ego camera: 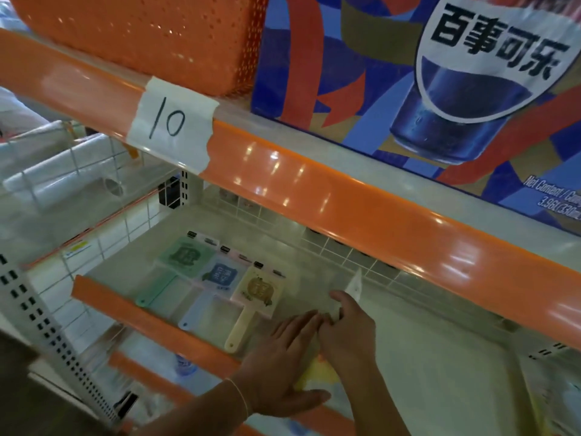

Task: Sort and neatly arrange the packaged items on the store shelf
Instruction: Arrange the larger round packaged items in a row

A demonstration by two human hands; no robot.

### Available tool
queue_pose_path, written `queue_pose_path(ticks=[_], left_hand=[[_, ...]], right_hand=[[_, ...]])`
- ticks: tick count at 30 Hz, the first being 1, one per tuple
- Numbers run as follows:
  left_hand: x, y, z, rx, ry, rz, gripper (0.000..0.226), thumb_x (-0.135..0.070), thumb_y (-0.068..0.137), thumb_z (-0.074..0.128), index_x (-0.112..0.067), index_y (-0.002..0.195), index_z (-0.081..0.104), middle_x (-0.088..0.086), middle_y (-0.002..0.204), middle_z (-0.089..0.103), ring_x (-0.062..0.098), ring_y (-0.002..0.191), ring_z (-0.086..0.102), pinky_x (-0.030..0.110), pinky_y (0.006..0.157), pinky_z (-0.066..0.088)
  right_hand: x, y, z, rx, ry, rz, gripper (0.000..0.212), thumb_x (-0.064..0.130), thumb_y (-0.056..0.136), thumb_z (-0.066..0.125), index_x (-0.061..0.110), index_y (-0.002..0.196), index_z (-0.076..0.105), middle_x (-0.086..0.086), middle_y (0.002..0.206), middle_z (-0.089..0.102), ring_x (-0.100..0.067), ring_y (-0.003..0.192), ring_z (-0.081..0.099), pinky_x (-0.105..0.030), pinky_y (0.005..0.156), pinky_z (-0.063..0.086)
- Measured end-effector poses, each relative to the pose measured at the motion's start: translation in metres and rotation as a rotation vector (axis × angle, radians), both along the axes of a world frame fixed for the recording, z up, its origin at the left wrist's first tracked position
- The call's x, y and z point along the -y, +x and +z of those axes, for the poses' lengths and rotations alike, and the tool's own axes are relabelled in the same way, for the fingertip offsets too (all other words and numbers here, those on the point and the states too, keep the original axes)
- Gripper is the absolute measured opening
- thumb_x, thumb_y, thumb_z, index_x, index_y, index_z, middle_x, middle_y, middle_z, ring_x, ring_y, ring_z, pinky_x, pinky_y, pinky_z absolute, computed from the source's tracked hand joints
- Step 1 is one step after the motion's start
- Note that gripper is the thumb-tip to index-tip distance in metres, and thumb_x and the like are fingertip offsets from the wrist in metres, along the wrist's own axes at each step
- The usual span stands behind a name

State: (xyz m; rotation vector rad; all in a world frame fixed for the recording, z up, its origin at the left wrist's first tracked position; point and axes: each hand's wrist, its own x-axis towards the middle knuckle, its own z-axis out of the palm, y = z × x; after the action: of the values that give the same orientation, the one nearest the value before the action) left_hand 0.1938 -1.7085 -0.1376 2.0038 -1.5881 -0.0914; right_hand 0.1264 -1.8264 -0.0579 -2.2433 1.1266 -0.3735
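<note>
Three packaged fans lie flat in a row on the shelf (424, 350) at lower centre of the frame, just left of both hands. The green fan (184, 258) is farthest left and back, the blue fan (217, 275) is in the middle, and the cream fan (258, 292) is nearest the hands, close to the left hand (284, 366) but apart from it. Each is a flat square card in clear wrap with a round printed emblem, and a slim plastic handle points toward the front lip of the shelf, a glossy orange strip.

The left hand lies open and flat, palm down, fingers spread and pointing up-right; it holds nothing that can be seen, and something pale yellow shows beneath its lower edge. The right hand (345, 325) sits just to its right, their fingertips meeting. Its grip is closed in a pinch around a small pale item, too blurred to tell what. A thin clear divider (353, 286) stands upright on the shelf just above the right hand's fingers; whether they touch it is unclear.

Above runs a second glossy orange shelf edge with a torn paper label (171, 121) marked "10". At upper right is a blue cola carton (408, 73), and at upper left a perforated orange basket (151, 36).
</note>
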Motion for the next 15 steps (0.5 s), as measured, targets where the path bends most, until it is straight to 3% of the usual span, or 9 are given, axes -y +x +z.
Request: queue_pose_path(ticks=[2, 3, 5, 7, 10, 13, 15], left_hand=[[0.001, -0.001, -0.001, -0.036, -0.014, 0.069, 0.091, -0.069, 0.087, 0.04, -0.027, 0.15, -0.011, 0.0, 0.158, 0.014, 0.016, 0.141, 0.022, 0.036, 0.117, 0.02], [0.002, -0.001, -0.002, -0.053, -0.007, 0.091, 0.087, -0.066, 0.088, 0.039, -0.03, 0.148, -0.011, 0.0, 0.157, 0.017, 0.019, 0.138, 0.028, 0.042, 0.111, 0.03], [0.004, -0.001, -0.004, -0.067, -0.021, 0.098, 0.083, -0.059, 0.088, 0.041, -0.029, 0.148, -0.009, 0.002, 0.156, 0.019, 0.021, 0.136, 0.033, 0.046, 0.103, 0.038], [0.004, -0.002, -0.005, -0.056, -0.04, 0.105, 0.081, -0.053, 0.089, 0.044, -0.025, 0.151, 0.001, 0.002, 0.154, 0.026, 0.019, 0.136, 0.034, 0.04, 0.105, 0.038], [0.007, -0.002, -0.013, 0.114, -0.079, 0.133, 0.064, -0.048, 0.086, 0.048, -0.018, 0.141, 0.036, 0.002, 0.137, 0.05, 0.019, 0.122, 0.049, 0.033, 0.105, 0.035], [0.008, -0.002, -0.015, 0.118, -0.085, 0.092, 0.037, -0.044, 0.082, 0.052, -0.022, 0.111, 0.064, -0.003, 0.117, 0.061, 0.016, 0.112, 0.053, 0.031, 0.1, 0.046], [0.008, -0.002, -0.014, 0.161, -0.074, 0.087, 0.028, -0.044, 0.08, 0.054, -0.026, 0.096, 0.069, -0.006, 0.109, 0.064, 0.014, 0.106, 0.056, 0.028, 0.097, 0.045]], right_hand=[[0.002, 0.008, -0.01, 0.052, 0.103, 0.051, 0.055, 0.015, 0.085, 0.06, 0.032, 0.135, 0.048, 0.003, 0.086, 0.06, -0.009, 0.068, 0.057, -0.021, 0.065, 0.051], [0.004, 0.01, -0.014, 0.076, 0.154, 0.058, 0.056, 0.014, 0.086, 0.06, 0.031, 0.137, 0.045, 0.003, 0.085, 0.062, -0.007, 0.069, 0.058, -0.017, 0.061, 0.048], [0.009, 0.01, -0.024, 0.086, 0.232, 0.075, 0.047, 0.017, 0.09, 0.058, 0.031, 0.134, 0.048, 0.005, 0.092, 0.065, -0.005, 0.077, 0.061, -0.013, 0.061, 0.045], [0.013, 0.005, -0.034, 0.072, 0.252, 0.06, 0.029, 0.023, 0.095, 0.051, 0.029, 0.122, 0.058, 0.005, 0.107, 0.068, -0.008, 0.087, 0.063, -0.021, 0.075, 0.051], [0.025, -0.014, -0.064, -0.031, 0.057, -0.03, 0.026, 0.035, 0.092, 0.048, 0.031, 0.112, 0.066, 0.007, 0.115, 0.067, -0.013, 0.095, 0.06, -0.029, 0.087, 0.047], [0.034, -0.036, -0.092, -0.32, -0.215, -0.042, 0.053, 0.06, 0.07, 0.042, 0.042, 0.114, 0.064, 0.011, 0.129, 0.059, -0.016, 0.124, 0.049, -0.034, 0.098, 0.039], [0.036, -0.043, -0.097, -0.24, -0.322, -0.006, 0.049, 0.058, 0.067, 0.044, 0.038, 0.101, 0.073, 0.006, 0.118, 0.068, -0.022, 0.122, 0.055, -0.039, 0.096, 0.042]])
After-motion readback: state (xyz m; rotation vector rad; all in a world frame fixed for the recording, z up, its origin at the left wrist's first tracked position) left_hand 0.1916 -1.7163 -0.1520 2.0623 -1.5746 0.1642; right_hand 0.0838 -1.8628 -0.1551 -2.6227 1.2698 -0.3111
